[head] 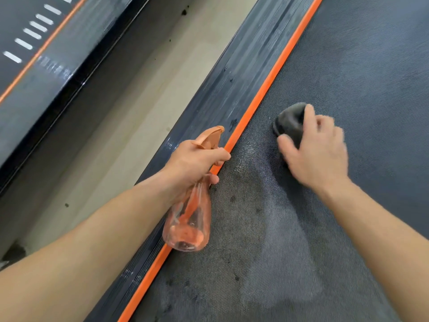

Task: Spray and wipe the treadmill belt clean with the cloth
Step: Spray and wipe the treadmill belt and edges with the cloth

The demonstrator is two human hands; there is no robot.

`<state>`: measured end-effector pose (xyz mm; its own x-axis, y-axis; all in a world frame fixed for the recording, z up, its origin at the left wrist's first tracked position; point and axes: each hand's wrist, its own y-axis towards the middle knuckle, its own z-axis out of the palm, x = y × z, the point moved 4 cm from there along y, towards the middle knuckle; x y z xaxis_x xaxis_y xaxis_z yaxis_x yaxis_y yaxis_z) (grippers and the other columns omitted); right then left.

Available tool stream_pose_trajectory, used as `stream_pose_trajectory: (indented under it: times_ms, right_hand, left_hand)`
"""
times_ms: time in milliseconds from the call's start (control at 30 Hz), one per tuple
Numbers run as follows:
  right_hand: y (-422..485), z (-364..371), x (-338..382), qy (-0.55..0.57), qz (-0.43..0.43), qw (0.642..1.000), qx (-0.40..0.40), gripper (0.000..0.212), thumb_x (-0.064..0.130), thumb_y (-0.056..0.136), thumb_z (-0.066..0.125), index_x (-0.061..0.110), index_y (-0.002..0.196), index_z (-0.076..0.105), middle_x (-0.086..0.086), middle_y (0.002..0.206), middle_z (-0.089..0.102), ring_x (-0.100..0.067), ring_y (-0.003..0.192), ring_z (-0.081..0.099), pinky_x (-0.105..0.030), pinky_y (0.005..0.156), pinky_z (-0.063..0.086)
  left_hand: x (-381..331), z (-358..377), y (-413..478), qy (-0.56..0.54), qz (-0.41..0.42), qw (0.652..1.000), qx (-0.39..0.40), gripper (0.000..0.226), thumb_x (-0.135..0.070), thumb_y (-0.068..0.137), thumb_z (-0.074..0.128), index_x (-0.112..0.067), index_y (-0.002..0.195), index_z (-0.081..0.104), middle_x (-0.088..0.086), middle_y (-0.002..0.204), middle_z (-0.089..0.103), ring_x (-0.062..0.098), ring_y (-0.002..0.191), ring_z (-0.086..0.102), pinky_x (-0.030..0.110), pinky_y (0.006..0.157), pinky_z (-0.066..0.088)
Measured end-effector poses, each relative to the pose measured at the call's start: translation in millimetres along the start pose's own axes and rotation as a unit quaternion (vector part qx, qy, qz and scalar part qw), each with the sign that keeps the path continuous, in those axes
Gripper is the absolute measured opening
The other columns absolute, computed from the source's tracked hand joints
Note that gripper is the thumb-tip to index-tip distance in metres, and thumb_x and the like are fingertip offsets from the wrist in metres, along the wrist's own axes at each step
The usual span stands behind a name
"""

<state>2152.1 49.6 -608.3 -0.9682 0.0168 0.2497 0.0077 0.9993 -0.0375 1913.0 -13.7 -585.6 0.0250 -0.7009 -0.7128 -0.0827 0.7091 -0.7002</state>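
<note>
The dark textured treadmill belt [348,66] fills the right half of the view, with a damp, smeared patch and dark specks near its left side. My left hand [197,161] grips the neck of an orange translucent spray bottle [189,224], held over the belt's left margin with its nozzle pointing away from me. My right hand [315,152] presses a bunched dark grey cloth [290,122] onto the belt, fingers curled round it. The right hand is blurred.
An orange stripe [274,73] runs along the belt's left edge, beside a ribbed dark side rail [243,66]. A strip of pale floor [144,108] lies left of it. Another treadmill deck [34,73] with an orange line stands at the far left.
</note>
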Motion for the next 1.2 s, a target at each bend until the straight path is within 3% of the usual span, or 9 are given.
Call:
stream_pose_trajectory:
  times_ms: [67,133,233,467,567,700,867,1000,1200]
  right_hand:
    - [-19,21,14,-0.066,-0.067,0.996,0.004,0.093,0.063,0.092,0.051,0.007,0.157,0.018,-0.021,0.147,0.035,-0.043,0.122,0.042,-0.055,0.093,0.044]
    - [-12,39,9,-0.095,-0.107,0.990,-0.018,0.085,0.054,0.096,0.051,0.007,0.159,0.017,-0.022,0.148,0.035,-0.041,0.124,0.041,-0.056,0.094,0.040]
    - [48,41,-4,-0.064,-0.075,0.994,-0.044,0.070,0.043,0.099,0.050,0.015,0.158,0.024,-0.019,0.144,0.040,-0.041,0.120,0.043,-0.056,0.095,0.038]
    - [86,42,10,-0.090,-0.076,0.992,-0.039,0.061,0.051,0.099,0.045,0.021,0.151,0.033,-0.021,0.134,0.047,-0.041,0.113,0.047,-0.053,0.088,0.039]
    - [66,44,17,-0.058,-0.062,0.996,-0.038,0.059,0.045,0.099,0.053,0.020,0.150,0.039,-0.020,0.128,0.050,-0.042,0.108,0.049,-0.052,0.085,0.042]
    - [36,44,28,-0.046,-0.091,0.995,-0.022,0.059,0.041,0.097,0.059,0.015,0.148,0.042,-0.019,0.120,0.052,-0.042,0.101,0.053,-0.050,0.079,0.045]
    - [-8,46,42,-0.039,-0.152,0.988,0.004,0.062,0.036,0.091,0.068,0.010,0.143,0.046,-0.018,0.108,0.054,-0.039,0.091,0.056,-0.048,0.069,0.046]
    - [-46,50,53,-0.051,-0.198,0.978,0.037,0.063,0.038,0.087,0.068,0.009,0.140,0.048,-0.014,0.104,0.055,-0.037,0.084,0.057,-0.045,0.066,0.046]
    - [-125,52,73,-0.034,-0.287,0.948,0.134,0.062,0.043,0.088,0.061,0.012,0.140,0.047,-0.010,0.102,0.054,-0.034,0.084,0.057,-0.044,0.066,0.046]
  left_hand:
    - [0,1,-1,-0.003,0.000,1.000,0.007,0.039,-0.012,0.087,0.077,-0.036,0.118,0.073,0.008,0.092,0.065,0.020,0.075,0.060,0.029,0.057,0.055]
    - [0,2,-2,0.001,0.002,1.000,0.013,0.051,-0.011,0.088,0.076,-0.038,0.130,0.069,0.006,0.094,0.065,0.016,0.072,0.059,0.023,0.053,0.053]
    - [0,2,-1,0.014,0.007,1.000,0.017,0.049,-0.014,0.088,0.076,-0.043,0.127,0.069,0.004,0.097,0.066,0.015,0.068,0.060,0.020,0.052,0.051]
    - [-1,8,1,0.030,0.013,0.999,0.024,0.056,-0.013,0.089,0.075,-0.039,0.138,0.066,0.004,0.087,0.064,0.017,0.069,0.059,0.023,0.056,0.054]
    - [-3,10,4,0.036,0.007,0.999,0.021,0.049,-0.013,0.089,0.075,-0.035,0.133,0.069,0.005,0.087,0.064,0.015,0.077,0.061,0.025,0.059,0.055]
    - [-12,11,6,0.052,-0.006,0.999,0.014,0.023,-0.012,0.088,0.075,-0.023,0.108,0.073,0.008,0.085,0.064,0.019,0.077,0.059,0.027,0.056,0.054]
    - [-24,4,5,0.051,0.018,0.999,-0.007,0.045,-0.011,0.089,0.075,-0.039,0.123,0.069,0.009,0.085,0.063,0.017,0.078,0.059,0.026,0.052,0.054]
    - [-25,-4,2,0.048,0.028,0.998,-0.020,0.037,-0.013,0.087,0.077,-0.042,0.109,0.070,0.008,0.085,0.063,0.014,0.078,0.059,0.026,0.052,0.054]
    - [-15,-5,-2,0.027,0.032,0.999,-0.014,0.029,-0.011,0.088,0.075,-0.034,0.104,0.071,0.009,0.084,0.062,0.011,0.078,0.059,0.025,0.049,0.052]
